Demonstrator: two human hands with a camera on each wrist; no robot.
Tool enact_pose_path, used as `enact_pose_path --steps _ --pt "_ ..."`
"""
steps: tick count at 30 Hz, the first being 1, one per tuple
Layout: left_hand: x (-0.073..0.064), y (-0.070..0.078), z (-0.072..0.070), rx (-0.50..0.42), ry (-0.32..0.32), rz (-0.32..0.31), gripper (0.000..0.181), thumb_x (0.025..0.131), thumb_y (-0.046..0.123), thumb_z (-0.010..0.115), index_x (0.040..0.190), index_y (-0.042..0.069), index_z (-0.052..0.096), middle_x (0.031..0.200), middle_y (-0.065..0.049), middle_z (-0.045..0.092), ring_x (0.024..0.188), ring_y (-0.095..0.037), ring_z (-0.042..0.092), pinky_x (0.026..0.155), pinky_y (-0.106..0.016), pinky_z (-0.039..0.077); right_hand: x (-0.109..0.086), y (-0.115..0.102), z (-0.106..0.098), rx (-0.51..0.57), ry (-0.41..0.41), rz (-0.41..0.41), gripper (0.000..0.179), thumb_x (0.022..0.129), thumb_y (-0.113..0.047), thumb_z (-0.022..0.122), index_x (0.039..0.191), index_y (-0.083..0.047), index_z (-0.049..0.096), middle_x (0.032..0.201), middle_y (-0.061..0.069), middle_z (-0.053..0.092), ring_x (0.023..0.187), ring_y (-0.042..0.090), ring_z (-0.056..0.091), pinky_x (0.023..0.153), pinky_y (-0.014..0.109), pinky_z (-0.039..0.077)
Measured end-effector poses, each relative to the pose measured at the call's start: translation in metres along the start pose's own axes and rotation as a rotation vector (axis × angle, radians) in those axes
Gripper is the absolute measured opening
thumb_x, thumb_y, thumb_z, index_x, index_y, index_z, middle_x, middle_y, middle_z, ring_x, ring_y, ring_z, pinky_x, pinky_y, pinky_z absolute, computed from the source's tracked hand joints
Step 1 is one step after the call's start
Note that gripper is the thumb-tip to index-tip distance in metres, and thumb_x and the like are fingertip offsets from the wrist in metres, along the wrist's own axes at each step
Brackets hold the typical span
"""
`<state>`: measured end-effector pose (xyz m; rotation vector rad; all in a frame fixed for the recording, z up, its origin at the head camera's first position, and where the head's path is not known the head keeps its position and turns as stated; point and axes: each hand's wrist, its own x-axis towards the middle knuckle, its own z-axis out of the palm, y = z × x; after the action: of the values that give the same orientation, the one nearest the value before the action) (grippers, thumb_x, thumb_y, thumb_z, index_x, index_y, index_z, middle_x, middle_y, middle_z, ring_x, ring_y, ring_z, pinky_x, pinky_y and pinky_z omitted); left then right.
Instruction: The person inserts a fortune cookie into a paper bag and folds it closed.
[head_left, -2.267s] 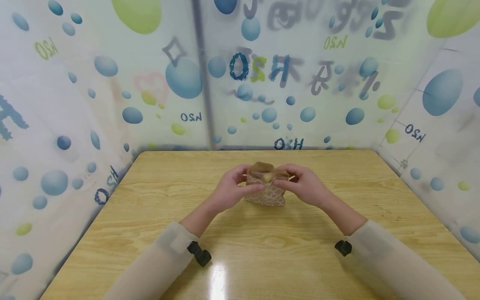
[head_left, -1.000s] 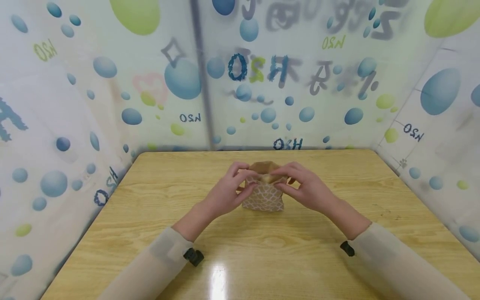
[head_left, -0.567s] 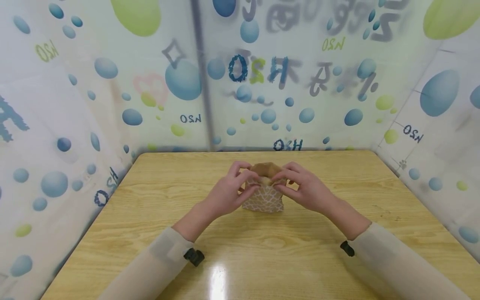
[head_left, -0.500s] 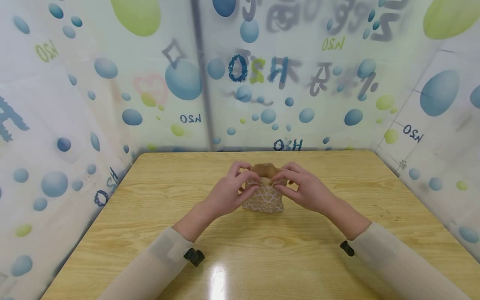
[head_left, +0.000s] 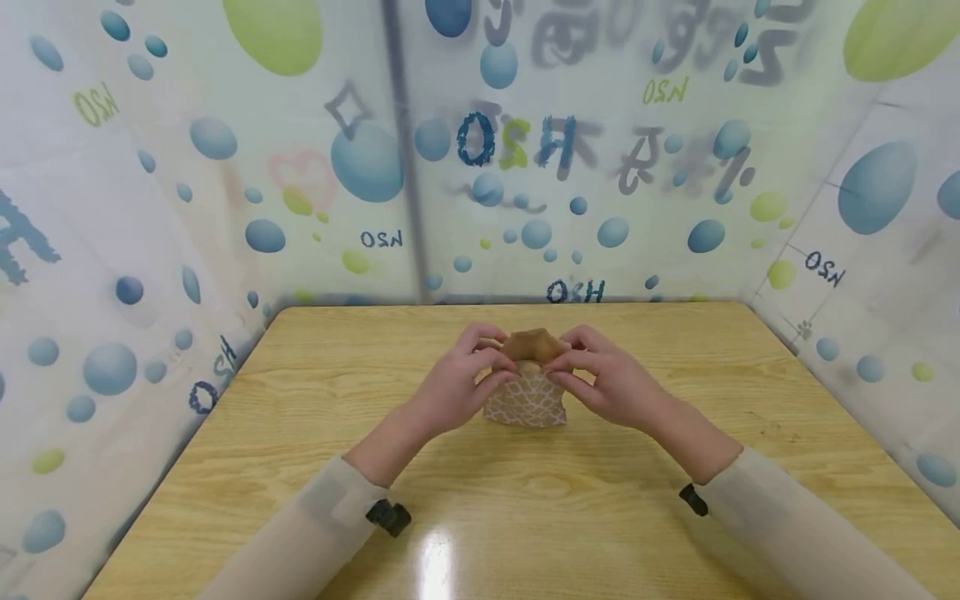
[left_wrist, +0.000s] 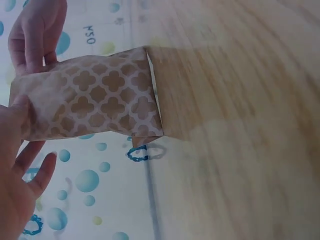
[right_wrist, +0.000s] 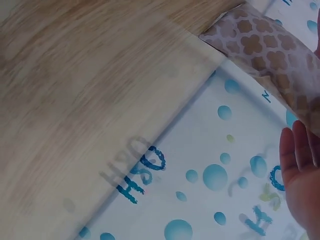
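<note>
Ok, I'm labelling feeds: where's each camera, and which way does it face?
Head: worn on the head, facing forward and down at the bag; left hand, right hand and sleeves show.
Left wrist: worn there, facing the bag; left hand at left edge, right hand at top left.
Right wrist: worn there, facing table and wall, bag at upper right; right hand at right edge, sliver of left above.
Head and left wrist share bag and both hands.
</note>
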<state>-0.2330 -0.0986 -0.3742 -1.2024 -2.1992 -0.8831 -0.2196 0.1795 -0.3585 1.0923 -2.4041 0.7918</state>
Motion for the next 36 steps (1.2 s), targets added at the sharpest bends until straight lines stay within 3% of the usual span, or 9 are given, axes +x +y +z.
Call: enact_pose_path --steps 3,8,13,17,21,26,30,34,36 --pt "-0.002 0.002 0.003 -0.089 0.052 -0.044 0.007 0.098 0.004 0.08 0.105 0.004 0.082 0.122 -0.013 0.068 0.114 -0.026 0.07 0.092 -0.033 0.063 -0.001 0.001 0.002 0.084 0.042 0.049 0.013 0.099 -0.004 0.08 0.107 -0.013 0.085 0.113 0.005 0.066 0.095 0.017 0.06 0.074 0.028 0.056" --pt "-0.004 0.005 0.008 -0.246 0.175 -0.127 0.009 0.097 0.001 0.081 0.106 0.002 0.085 0.107 -0.01 0.078 0.1 -0.023 0.074 0.084 -0.027 0.064 -0.003 0.005 0.006 0.179 0.12 0.124 0.014 0.099 -0.003 0.079 0.106 -0.013 0.084 0.105 0.002 0.071 0.095 0.011 0.064 0.081 0.025 0.059" --pt "-0.004 0.005 0.01 -0.266 0.227 -0.153 0.01 0.097 0.002 0.082 0.107 0.004 0.085 0.105 -0.01 0.08 0.098 -0.025 0.076 0.084 -0.031 0.066 -0.003 0.005 0.009 0.185 0.149 0.152 0.013 0.1 -0.005 0.079 0.107 -0.015 0.084 0.106 0.001 0.073 0.096 0.009 0.065 0.084 0.023 0.059" --pt "-0.005 0.004 0.012 -0.294 0.212 -0.19 0.008 0.098 0.0 0.08 0.104 0.004 0.083 0.105 -0.01 0.078 0.099 -0.026 0.075 0.086 -0.033 0.066 -0.001 0.004 0.011 0.19 0.143 0.177 0.024 0.1 -0.003 0.079 0.123 -0.009 0.077 0.107 0.004 0.073 0.096 0.015 0.07 0.086 0.027 0.062" --pt "-0.005 0.007 0.014 -0.468 0.195 -0.308 0.004 0.1 -0.003 0.074 0.104 0.0 0.075 0.107 -0.015 0.072 0.101 -0.022 0.075 0.086 -0.03 0.065 0.004 0.0 0.009 0.311 0.069 0.309 0.052 0.102 -0.008 0.078 0.151 -0.006 0.059 0.115 0.011 0.073 0.099 0.022 0.071 0.087 0.029 0.062" --pt "-0.002 0.01 0.014 -0.641 0.204 -0.417 0.027 0.1 -0.006 0.072 0.126 0.0 0.066 0.107 -0.02 0.067 0.1 -0.012 0.075 0.083 -0.025 0.062 0.007 0.0 0.007 0.444 -0.028 0.485 0.031 0.106 -0.022 0.075 0.135 -0.01 0.074 0.11 0.013 0.07 0.078 0.018 0.06 0.067 0.029 0.054" --pt "0.002 0.007 0.013 -0.729 0.14 -0.518 0.046 0.101 0.002 0.077 0.145 0.008 0.064 0.114 -0.015 0.068 0.099 -0.013 0.074 0.082 -0.025 0.061 0.006 0.0 0.009 0.44 0.028 0.465 0.02 0.106 -0.019 0.074 0.123 -0.01 0.081 0.105 0.012 0.074 0.074 0.015 0.055 0.063 0.027 0.048" --pt "0.002 0.007 0.013 -0.763 0.063 -0.619 0.026 0.104 0.015 0.077 0.13 0.011 0.077 0.123 -0.005 0.075 0.094 -0.011 0.071 0.081 -0.025 0.059 0.006 -0.001 0.011 0.46 0.048 0.432 0.019 0.105 -0.015 0.075 0.122 -0.01 0.081 0.112 0.012 0.076 0.077 0.017 0.059 0.065 0.027 0.052" --pt "0.003 0.007 0.013 -0.763 0.062 -0.624 0.019 0.105 0.017 0.077 0.123 0.01 0.08 0.119 -0.004 0.078 0.088 -0.011 0.068 0.078 -0.025 0.057 0.006 -0.001 0.012 0.476 0.047 0.442 0.017 0.105 -0.016 0.075 0.12 -0.009 0.081 0.108 0.012 0.074 0.075 0.018 0.057 0.063 0.028 0.052"
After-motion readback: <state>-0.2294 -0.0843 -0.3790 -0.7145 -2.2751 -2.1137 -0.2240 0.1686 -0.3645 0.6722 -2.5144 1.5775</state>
